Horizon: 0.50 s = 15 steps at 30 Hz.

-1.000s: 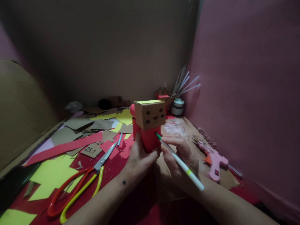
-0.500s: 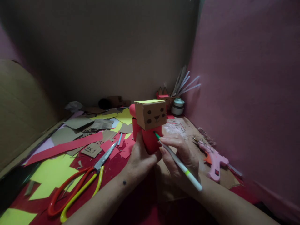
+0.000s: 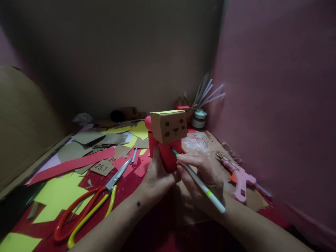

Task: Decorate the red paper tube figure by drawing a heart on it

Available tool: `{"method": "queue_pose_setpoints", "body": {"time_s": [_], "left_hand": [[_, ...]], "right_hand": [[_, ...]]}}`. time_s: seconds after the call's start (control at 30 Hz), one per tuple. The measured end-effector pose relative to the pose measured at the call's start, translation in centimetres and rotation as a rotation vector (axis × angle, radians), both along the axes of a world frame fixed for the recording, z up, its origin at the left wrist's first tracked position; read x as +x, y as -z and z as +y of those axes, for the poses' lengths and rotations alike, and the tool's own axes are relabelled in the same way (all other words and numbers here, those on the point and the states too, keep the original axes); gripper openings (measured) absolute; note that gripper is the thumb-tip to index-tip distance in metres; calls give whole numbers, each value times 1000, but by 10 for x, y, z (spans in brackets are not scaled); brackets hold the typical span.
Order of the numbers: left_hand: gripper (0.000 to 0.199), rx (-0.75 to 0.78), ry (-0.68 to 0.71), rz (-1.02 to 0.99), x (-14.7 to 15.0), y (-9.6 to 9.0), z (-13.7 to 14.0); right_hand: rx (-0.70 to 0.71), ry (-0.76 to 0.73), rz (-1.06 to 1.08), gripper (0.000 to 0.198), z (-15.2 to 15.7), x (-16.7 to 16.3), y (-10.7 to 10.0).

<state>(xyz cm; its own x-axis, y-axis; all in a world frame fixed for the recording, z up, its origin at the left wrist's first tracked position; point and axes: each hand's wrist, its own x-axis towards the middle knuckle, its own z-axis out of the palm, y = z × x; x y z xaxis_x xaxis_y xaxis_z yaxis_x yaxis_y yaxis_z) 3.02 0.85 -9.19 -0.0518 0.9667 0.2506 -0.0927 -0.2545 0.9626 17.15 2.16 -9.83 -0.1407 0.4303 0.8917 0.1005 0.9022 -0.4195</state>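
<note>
My left hand (image 3: 159, 173) is wrapped round the red paper body of a cardboard figure (image 3: 170, 127), which stands upright with a box head. The head has dark drawn spots, a nose and mouth on its front and a yellow top. Between the thumb and fingers of my right hand (image 3: 201, 173) is a white marker (image 3: 203, 189) with a green tip and a yellow-green band. Its tip touches the red body just below the head, where a small dark curved line shows. A red cylinder and another red paper piece sit behind the figure on the left.
Red-and-yellow-handled scissors (image 3: 105, 196) lie open at left among paper and cardboard scraps (image 3: 60, 194). A pink glue gun (image 3: 240, 178) rests at right near the wall. Behind stand a pale jar (image 3: 199, 119) and a bundle of white sticks (image 3: 210, 92).
The marker tip has shifted slightly left on the red body, and a dark curved line now shows beside it. My left hand keeps its hold on the figure.
</note>
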Motion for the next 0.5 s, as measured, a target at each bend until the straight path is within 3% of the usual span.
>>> {"method": "queue_pose_setpoints", "body": {"time_s": [0.5], "left_hand": [[62, 58, -23, 19, -4, 4, 5]], "right_hand": [[36, -42, 4, 24, -1, -1, -10]]}}
